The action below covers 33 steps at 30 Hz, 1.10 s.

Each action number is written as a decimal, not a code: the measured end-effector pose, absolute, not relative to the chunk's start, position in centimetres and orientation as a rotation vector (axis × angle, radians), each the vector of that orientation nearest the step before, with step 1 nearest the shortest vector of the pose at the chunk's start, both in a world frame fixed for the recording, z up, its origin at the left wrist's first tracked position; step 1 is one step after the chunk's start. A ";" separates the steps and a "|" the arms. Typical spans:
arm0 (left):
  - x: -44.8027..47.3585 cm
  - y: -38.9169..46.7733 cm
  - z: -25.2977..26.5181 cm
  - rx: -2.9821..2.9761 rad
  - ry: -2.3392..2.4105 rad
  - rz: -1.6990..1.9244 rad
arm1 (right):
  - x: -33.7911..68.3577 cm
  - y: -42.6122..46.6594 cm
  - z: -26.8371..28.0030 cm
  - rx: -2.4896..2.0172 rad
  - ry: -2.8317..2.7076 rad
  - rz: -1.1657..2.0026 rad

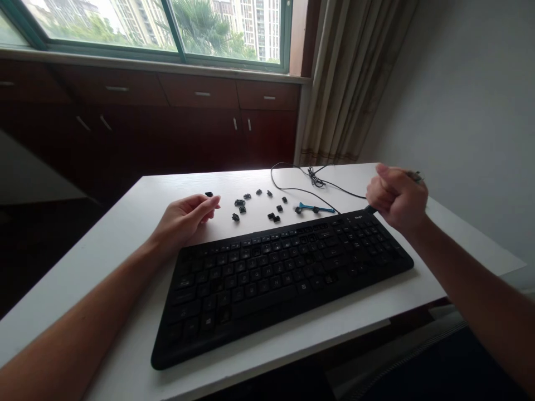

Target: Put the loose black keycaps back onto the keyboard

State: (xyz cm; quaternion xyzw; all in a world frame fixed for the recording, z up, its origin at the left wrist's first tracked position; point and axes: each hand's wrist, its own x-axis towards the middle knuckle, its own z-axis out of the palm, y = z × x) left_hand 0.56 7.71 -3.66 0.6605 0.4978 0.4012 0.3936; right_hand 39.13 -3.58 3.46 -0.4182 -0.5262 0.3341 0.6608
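Observation:
A black keyboard (267, 298) lies at a slant across the white table, with dark gaps where several keycaps are off. My left hand (188, 217) rests by its upper left corner, thumb and fingers pinched together; anything between them is hidden. One black keycap (209, 194) shows just beyond these fingers. Over the keyboard's upper right corner, my right hand (395, 195) is a fist round a slim tool (414, 176). The tool's dark lower end (370, 209) comes out near the keyboard's edge; its kind is unclear.
Several loose black keycaps (240, 203) are scattered behind the keyboard. A blue tool (315, 208) lies there with keycaps against it. The black cable (315, 177) loops towards the table's back edge. Dark red cabinets (175, 122) stand under the window.

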 end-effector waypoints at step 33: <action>2.0 6.7 -2.9 2.271 1.347 0.615 | 28.9 2.3 0.7 -1.584 -2.332 0.432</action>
